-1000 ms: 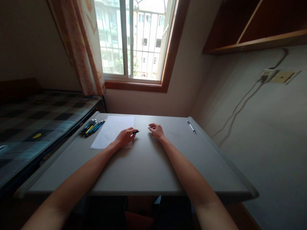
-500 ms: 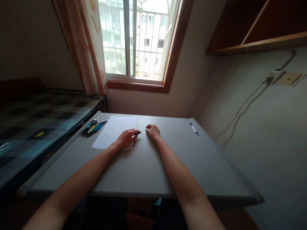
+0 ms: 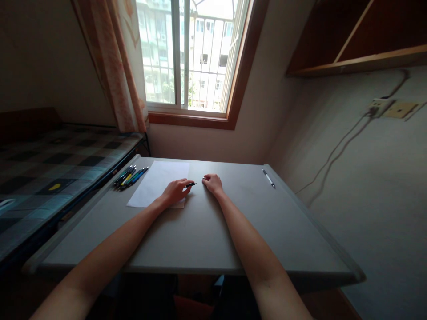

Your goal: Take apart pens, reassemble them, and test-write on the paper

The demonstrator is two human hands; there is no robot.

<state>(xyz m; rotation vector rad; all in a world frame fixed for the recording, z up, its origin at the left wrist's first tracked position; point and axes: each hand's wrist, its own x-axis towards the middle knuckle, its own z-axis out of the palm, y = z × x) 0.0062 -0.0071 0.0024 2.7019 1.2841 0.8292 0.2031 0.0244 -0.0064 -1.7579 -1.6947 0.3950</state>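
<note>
Pen (image 3: 191, 184) is gripped by the left hand (image 3: 175, 192) just above the gray table (image 3: 200, 235). It lies nearly level, tip pointing right, toward the right hand (image 3: 212, 183). Whether that curled hand holds anything is unclear. Beyond is a bright window (image 3: 158, 58).

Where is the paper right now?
In the head view, the paper lies on the left half of the desk, right of the pile of pens and partly covered by the left hand.
</note>
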